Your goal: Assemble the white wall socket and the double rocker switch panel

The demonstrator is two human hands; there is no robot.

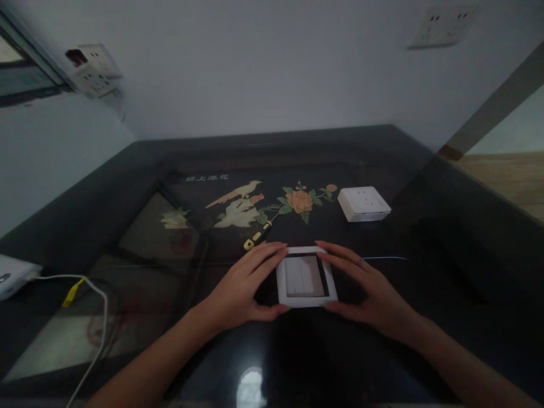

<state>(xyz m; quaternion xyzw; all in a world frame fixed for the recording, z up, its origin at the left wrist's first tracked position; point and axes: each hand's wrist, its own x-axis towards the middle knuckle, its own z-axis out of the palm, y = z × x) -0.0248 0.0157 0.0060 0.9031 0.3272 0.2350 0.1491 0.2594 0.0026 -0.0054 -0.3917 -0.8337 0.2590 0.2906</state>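
A white square frame [307, 303], like the surround of a wall socket, lies on the glossy black tabletop with the dark surface and a pale reflection showing through its opening. My left hand [242, 286] grips its left edge, fingers at the upper corner and thumb at the lower one. Opposite it, my right hand [372, 289] holds the right edge in the same way. Just beyond my left fingers lies a black and yellow handled tool [258, 235], possibly a screwdriver. Farther back on the right sits a white socket box [364, 203], its slotted face upward.
The black table [263, 153] bears an inlaid bird and flower picture [300, 201]. At the left are a white device [15, 276] and its white cable [104, 317] with a yellow tag [73, 293]. A thin white strip [385, 258] lies right. Wall sockets [444, 25] are above.
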